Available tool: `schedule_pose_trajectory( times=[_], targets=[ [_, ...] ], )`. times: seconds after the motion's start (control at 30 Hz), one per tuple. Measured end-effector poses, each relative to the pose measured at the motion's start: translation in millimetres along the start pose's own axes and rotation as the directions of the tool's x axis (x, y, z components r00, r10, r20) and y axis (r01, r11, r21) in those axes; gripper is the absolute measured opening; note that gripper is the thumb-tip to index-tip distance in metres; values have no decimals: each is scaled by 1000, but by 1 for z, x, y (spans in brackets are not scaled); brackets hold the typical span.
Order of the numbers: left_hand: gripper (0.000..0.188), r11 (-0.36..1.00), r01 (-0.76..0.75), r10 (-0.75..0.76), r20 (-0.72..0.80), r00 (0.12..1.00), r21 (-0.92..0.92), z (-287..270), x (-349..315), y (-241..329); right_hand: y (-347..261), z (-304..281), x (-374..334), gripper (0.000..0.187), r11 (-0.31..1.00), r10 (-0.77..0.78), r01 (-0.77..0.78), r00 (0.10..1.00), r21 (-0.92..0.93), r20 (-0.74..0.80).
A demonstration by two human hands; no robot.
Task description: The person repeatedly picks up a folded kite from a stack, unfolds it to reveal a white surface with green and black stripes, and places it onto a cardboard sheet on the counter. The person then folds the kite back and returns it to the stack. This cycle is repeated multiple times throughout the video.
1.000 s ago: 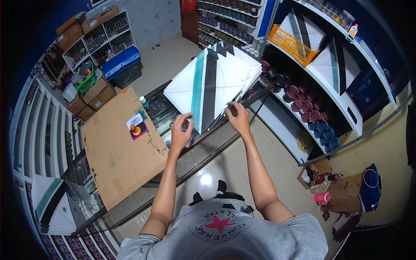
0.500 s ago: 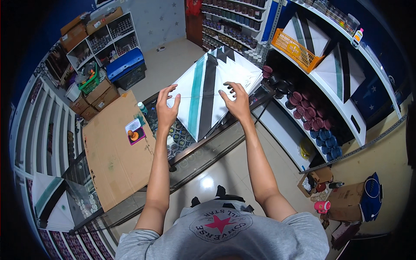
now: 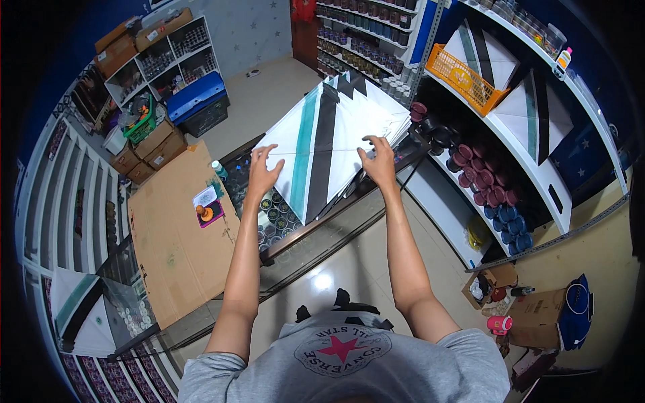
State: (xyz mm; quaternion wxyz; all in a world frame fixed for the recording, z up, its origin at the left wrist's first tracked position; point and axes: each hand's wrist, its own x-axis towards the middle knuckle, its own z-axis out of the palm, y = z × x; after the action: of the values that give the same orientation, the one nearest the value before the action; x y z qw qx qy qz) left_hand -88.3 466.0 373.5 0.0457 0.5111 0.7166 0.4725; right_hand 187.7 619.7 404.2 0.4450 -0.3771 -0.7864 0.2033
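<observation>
Striped white stack [image 3: 327, 144] is lying upper centre of frame, long axis running lower left to upper right; left hand [image 3: 266, 172] and right hand [image 3: 379, 163], fingers wide, are flanking it, equally near, contact unclear

Between your left hand [image 3: 263, 173] and right hand [image 3: 379, 164], the striped top sheet [image 3: 324, 144] hides most of the sheets stacked beneath, so their number cannot be told, and covers part of the glass-topped counter [image 3: 289, 240]. Whether either hand touches the top sheet is unclear. Just nearer you than your left fingers, round items [image 3: 272, 215] under the glass are too small to identify. Far beyond your fingers, a red object [image 3: 304, 10] is cut off by the top edge. Behind your fingers, your grey shirt [image 3: 269, 363] runs off the bottom edge.
</observation>
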Motion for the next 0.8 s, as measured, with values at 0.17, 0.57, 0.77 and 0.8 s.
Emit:
schedule_pose_trajectory(
  times=[0.17, 0.57, 0.77, 0.8],
  targets=[
    [65, 992, 73, -91, 184, 979, 102, 34, -16, -54, 37, 9, -9, 33, 991, 15, -17, 1000, -131, -20],
    [74, 977, 90, -149, 320, 936, 191, 62, -47, -67, 48, 14, -4, 30, 996, 85, -88, 993, -30, -87],
    [72, 971, 79, -145, 293, 945, 226, 65, -52, -67, 46, 16, -2, 27, 995, 97, -97, 986, 5, -138],
    [72, 970, 71, -138, 285, 949, 233, 65, -53, -69, 46, 17, -1, 26, 995, 98, -102, 986, -21, -138]
  ],
)
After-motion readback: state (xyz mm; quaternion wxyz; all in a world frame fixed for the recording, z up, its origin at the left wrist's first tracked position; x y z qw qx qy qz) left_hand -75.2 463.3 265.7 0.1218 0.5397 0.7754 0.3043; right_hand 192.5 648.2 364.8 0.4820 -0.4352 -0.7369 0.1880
